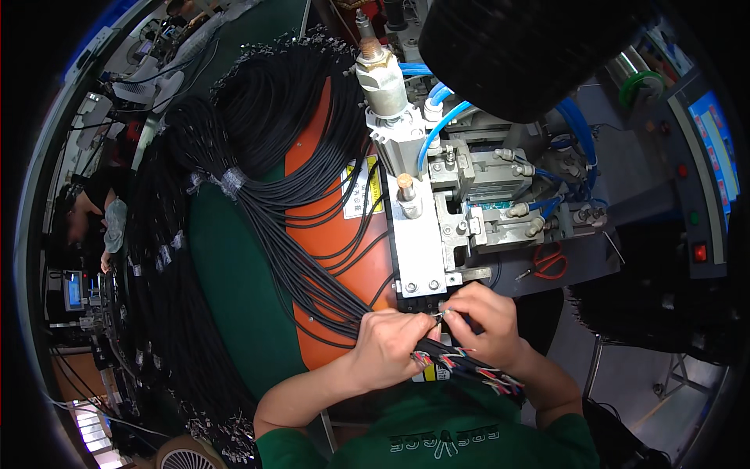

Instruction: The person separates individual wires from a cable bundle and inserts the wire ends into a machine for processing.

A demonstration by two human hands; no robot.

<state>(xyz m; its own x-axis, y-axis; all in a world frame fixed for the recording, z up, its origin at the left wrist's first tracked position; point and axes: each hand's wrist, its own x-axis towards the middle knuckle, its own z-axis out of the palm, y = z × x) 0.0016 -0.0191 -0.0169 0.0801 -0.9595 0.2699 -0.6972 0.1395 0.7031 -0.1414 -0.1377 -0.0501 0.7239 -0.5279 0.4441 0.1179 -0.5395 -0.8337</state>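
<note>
In front of the machine's metal block (419,242), my two hands meet at a small pale cable end (440,314). My left hand (388,348) is closed, its thumb and finger pinching the cable just behind this tip. From the other side my right hand (486,322) pinches the tip between thumb and fingertips. A thick bundle of black cables (344,293) runs down from the upper left and passes beneath my left hand. Its stripped ends, with red, white and blue wires (469,366), fan out below my right hand. My fingers partly hide the tip.
Pneumatic cylinders (492,176) with blue hoses stand right of the block. Red-handled scissors (549,262) lie beside them. More cable bundles (176,313) hang at the left, by a green surface (226,242) and an orange plate (344,258). A lit screen (712,141) stands far right.
</note>
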